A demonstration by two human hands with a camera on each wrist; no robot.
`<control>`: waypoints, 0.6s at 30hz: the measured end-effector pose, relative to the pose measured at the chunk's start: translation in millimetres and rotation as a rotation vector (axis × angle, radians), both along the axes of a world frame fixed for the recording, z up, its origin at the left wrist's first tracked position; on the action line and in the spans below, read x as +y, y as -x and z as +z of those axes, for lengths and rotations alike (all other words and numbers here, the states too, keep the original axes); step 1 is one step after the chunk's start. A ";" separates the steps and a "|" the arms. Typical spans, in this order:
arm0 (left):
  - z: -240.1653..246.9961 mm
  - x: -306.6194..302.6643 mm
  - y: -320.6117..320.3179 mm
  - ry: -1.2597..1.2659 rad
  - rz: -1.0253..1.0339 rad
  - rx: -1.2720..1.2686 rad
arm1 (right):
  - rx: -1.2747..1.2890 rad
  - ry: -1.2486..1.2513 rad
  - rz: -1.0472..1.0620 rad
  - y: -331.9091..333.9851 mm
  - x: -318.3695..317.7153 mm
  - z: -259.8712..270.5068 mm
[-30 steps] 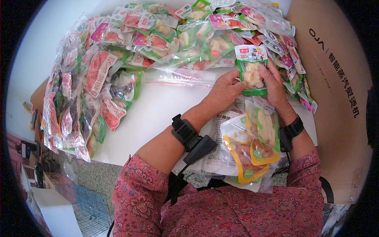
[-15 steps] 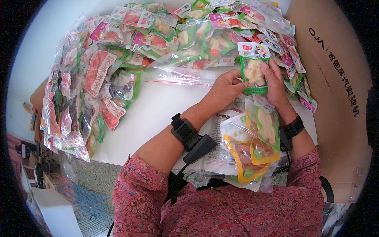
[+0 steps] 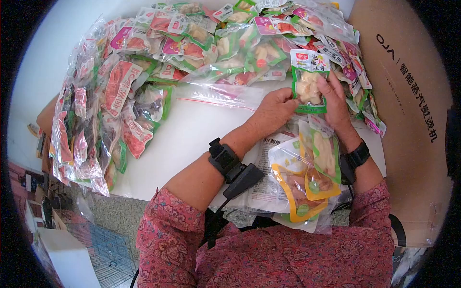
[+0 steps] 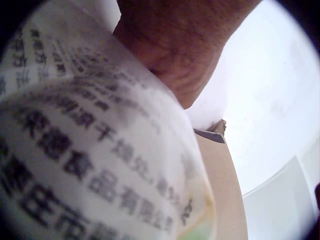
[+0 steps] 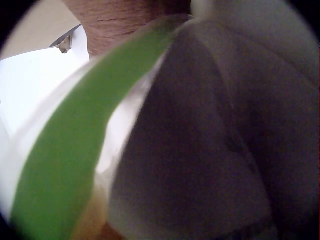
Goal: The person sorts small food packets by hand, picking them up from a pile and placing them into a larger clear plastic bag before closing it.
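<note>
Both hands hold a small snack packet (image 3: 309,87) upright, its green-edged clear window showing pale pieces under a white printed top. My left hand (image 3: 272,113) pinches its lower left edge between thumb and fingers. On the other side my right hand (image 3: 337,106) grips the right edge, fingertips over the front. Below the wrists lies a clear bag (image 3: 326,216) with yellow- and green-edged packets in it. Printed packaging (image 4: 95,155) fills much of the left wrist view; a green packet edge (image 5: 65,150) crosses the right wrist view. Neither wrist view shows the fingers.
Heaps of bagged snack packets (image 3: 127,86) cover the left and back of the white table (image 3: 158,163). A flat zip bag (image 3: 218,94) lies by the left forearm. On the right stands a large cardboard box (image 3: 408,158). A wire cage (image 3: 103,249) is on the floor.
The packet has risen slightly and tilted more upright between the hands, shifting a little to the right. The heaps and the bag below have stayed put.
</note>
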State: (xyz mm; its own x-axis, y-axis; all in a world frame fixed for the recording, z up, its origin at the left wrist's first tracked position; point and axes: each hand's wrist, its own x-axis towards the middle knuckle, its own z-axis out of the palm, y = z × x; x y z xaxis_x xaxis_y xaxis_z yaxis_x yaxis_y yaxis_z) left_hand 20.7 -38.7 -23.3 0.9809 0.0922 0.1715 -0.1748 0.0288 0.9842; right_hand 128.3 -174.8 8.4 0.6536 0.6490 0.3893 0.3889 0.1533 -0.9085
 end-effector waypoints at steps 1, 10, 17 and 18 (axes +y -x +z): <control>0.3 0.0 -0.1 0.025 0.036 -0.006 | 0.000 -0.001 0.000 -1.3 -0.3 -2.9; 25.9 -1.1 11.6 0.553 0.035 0.128 | 0.535 -0.238 0.691 -14.6 -5.9 8.8; 17.2 2.3 8.6 0.514 -0.252 0.152 | 0.444 -0.149 0.522 -6.3 -1.7 9.0; 18.7 1.0 9.1 0.493 -0.234 0.162 | 0.435 -0.135 0.558 -9.1 -3.2 9.7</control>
State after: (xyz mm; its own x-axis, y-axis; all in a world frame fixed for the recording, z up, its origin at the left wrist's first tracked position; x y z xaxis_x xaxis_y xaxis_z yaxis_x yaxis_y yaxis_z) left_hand 11.7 -37.7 -4.6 0.9950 -0.0997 0.0093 0.0432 0.5111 0.8584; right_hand 137.4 -178.0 18.1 0.3529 0.8960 0.2695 -0.1732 0.3456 -0.9223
